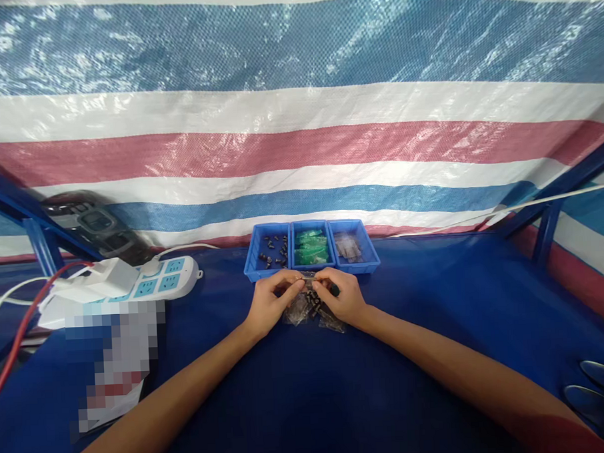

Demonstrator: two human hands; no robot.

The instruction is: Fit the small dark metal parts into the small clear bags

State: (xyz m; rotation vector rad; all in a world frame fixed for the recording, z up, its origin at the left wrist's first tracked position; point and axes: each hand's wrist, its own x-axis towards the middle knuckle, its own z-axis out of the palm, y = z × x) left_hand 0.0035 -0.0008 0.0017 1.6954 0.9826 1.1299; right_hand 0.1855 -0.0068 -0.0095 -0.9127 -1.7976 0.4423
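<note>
My left hand [275, 299] and my right hand [344, 295] meet in front of the bins, each pinching one side of a small clear plastic bag [308, 277]. What the bag contains is too small to tell. Under my fingers lies a pile of clear bags [298, 309] and small dark screw-like parts [313, 305], partly hidden by both hands. Just beyond stand three blue bins side by side. Dark screw-like pieces lie in the left bin [250, 261], green packets in the middle bin [293, 237], and clear bags in the right bin [372, 255].
At the left sits a white power strip [187, 281] with plugs and cables, a red cable [23, 325] among them. Behind it is a dark device [99, 222]. A pair of glasses [590, 397] lies at the right edge. A striped tarp [299, 150] hangs behind the blue table [289, 400].
</note>
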